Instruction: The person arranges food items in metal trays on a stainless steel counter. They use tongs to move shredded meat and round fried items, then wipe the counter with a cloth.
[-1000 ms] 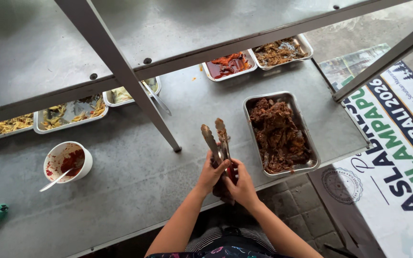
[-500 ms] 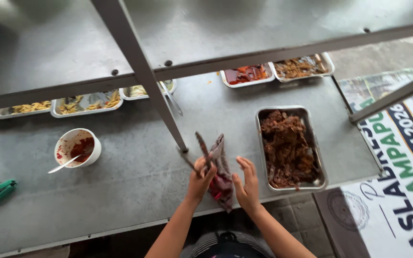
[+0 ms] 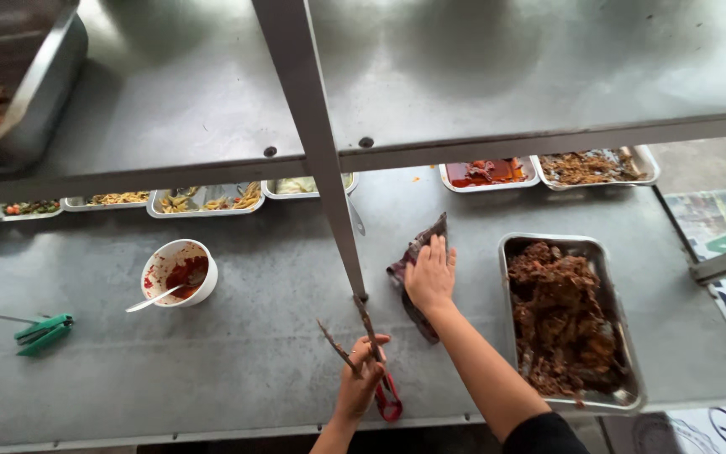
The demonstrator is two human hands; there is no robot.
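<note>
The left hand (image 3: 361, 380) is low at the near edge of the steel bench (image 3: 237, 353), its fingers closed around a pair of tongs (image 3: 363, 353) with red-coated handles. The two soiled arms of the tongs stand spread apart and point up and away from the person, just in front of the grey upright post (image 3: 317, 151) that carries the shelf above.

The right hand (image 3: 431, 273) lies flat with its fingers stretched out, pressing on a dark, crumpled cloth (image 3: 413, 269) that rests on the bench just right of the post. It seems only to press the cloth rather than grip it, though the palm hides what is under it.

Just right of the cloth sits a large steel tray (image 3: 628, 336) of dark brown shredded meat. Farther back, under the shelf edge, are a small tray of red sauce (image 3: 491, 172) and one of brown bits (image 3: 590, 166) beside it. To the left stands a white bowl (image 3: 180, 271) smeared with red sauce, a spoon (image 3: 155, 298) leaning out of it. A green clip (image 3: 44, 329) lies well apart at the far left, and a row of shallow trays (image 3: 203, 200) of mixed food lines the back.
</note>
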